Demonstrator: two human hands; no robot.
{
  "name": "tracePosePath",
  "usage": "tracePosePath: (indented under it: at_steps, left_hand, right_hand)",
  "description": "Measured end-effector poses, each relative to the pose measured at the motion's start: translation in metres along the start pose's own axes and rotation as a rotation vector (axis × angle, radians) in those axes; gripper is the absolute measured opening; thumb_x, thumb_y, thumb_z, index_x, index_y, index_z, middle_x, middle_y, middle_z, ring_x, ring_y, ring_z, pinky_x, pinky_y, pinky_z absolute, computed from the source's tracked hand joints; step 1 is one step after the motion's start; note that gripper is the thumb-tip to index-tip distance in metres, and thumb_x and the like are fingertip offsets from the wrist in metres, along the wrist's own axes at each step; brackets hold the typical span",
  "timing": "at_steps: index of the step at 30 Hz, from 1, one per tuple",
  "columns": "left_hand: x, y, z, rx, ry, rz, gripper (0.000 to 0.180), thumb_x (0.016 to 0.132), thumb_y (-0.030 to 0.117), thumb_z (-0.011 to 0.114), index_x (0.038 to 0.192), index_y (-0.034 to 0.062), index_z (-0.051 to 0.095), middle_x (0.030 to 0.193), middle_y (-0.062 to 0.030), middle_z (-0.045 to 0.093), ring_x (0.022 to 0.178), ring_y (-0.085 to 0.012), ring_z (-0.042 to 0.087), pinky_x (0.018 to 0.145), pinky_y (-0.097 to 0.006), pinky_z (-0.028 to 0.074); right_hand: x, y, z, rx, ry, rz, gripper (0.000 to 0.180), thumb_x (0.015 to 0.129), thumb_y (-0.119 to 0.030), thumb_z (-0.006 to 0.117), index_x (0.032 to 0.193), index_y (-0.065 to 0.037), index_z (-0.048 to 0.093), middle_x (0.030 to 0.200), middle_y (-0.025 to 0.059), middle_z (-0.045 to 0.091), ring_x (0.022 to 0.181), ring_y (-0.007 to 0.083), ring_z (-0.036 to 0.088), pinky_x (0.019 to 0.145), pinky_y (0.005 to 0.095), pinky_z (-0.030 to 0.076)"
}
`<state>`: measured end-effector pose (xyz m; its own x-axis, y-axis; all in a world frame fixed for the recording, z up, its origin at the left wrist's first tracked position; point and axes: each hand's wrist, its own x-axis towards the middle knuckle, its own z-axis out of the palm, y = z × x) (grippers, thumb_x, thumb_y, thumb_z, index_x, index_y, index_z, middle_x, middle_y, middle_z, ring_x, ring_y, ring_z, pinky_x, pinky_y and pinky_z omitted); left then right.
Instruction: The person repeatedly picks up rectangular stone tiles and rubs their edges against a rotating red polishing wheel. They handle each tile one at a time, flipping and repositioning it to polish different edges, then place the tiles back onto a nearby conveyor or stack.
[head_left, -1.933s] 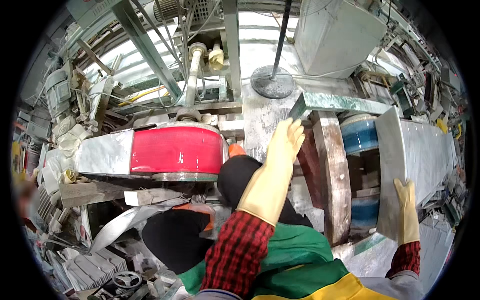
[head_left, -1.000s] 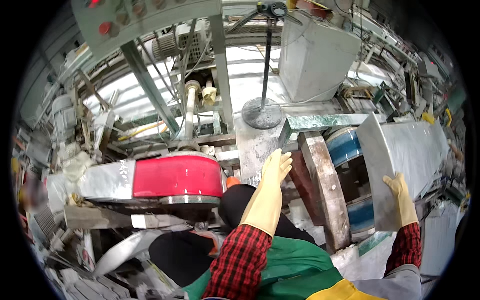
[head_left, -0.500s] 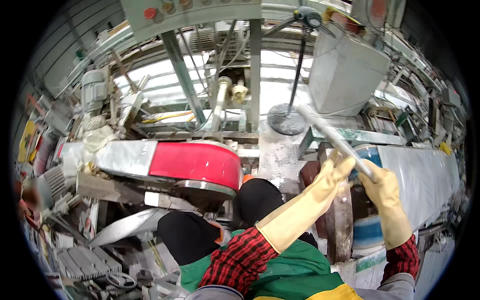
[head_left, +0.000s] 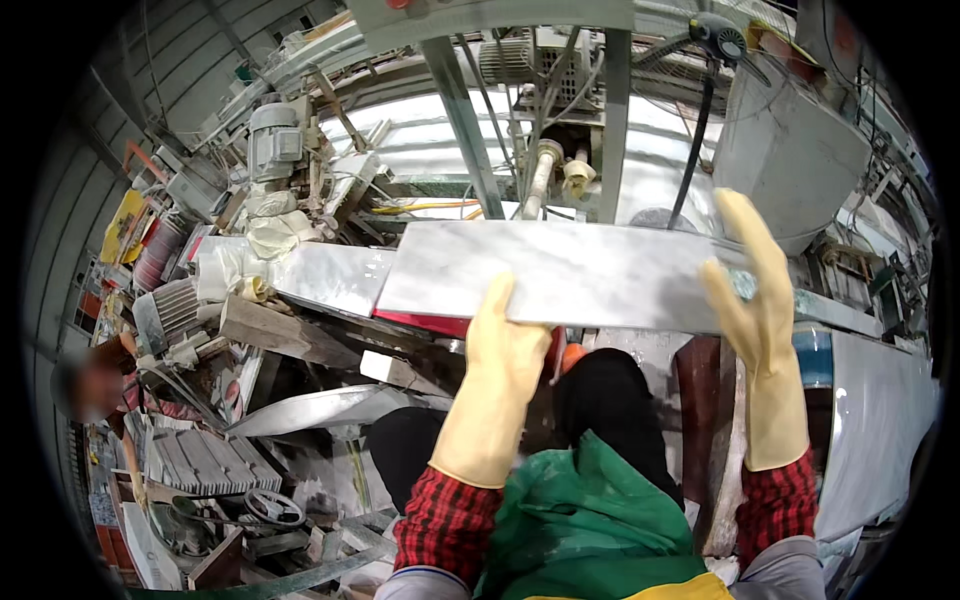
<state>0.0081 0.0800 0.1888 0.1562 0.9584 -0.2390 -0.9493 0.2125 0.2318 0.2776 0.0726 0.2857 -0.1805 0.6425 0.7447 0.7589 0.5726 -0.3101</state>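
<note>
A long grey-white slab (head_left: 560, 270), veined like marble, lies crosswise before me with its broad face up. My left hand (head_left: 500, 335), in a cream rubber glove, grips its near edge, thumb on top and the other fingers underneath. At the slab's right end is my right hand (head_left: 755, 290) in a matching glove, fingers stretched upward and thumb spread over the face. Whether that palm presses on the end, I cannot tell. Beneath the slab shows a strip of the red belt (head_left: 425, 321) of a machine, mostly hidden now.
Left of the slab sits a pale metal cover (head_left: 335, 275). A motor (head_left: 273, 140) stands beyond it. At the right is a broad grey sheet (head_left: 880, 420) next to a blue band (head_left: 813, 355). A fan (head_left: 718, 40) stands far right. Another person (head_left: 95, 385) is at the left edge.
The slab, seen edge-on at my right before, has swung left and turned its broad face up over the red belt. My left hand went left with it; my right hand spread its fingers.
</note>
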Motion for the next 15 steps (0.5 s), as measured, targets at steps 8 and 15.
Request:
tracePosePath:
  at_steps: [8, 15]
  left_hand:
    - [0.002, 0.06, -0.053, 0.038, 0.108, 0.145, 0.041, 0.1, 0.025, 0.05, 0.135, 0.0046, 0.047, 0.137, -0.0099, 0.053, 0.125, -0.0283, 0.05, 0.108, -0.043, 0.039]
    - [0.013, 0.079, -0.113, -1.806, -0.175, -0.582, 0.046, 0.097, 0.018, 0.048, 0.141, 0.0079, 0.043, 0.141, -0.0063, 0.05, 0.13, -0.0227, 0.045, 0.115, -0.044, 0.026]
  right_hand:
    - [-0.067, 0.037, 0.122, 1.506, -0.085, 1.462, 0.043, 0.097, -0.026, 0.057, 0.134, -0.004, 0.053, 0.127, 0.0092, 0.061, 0.113, 0.0215, 0.061, 0.095, 0.0343, 0.051]
    - [-0.062, 0.019, 0.164, 1.586, -0.118, 1.406, 0.042, 0.095, -0.024, 0.06, 0.133, -0.008, 0.055, 0.125, 0.0081, 0.062, 0.11, 0.0229, 0.063, 0.096, 0.0384, 0.051]
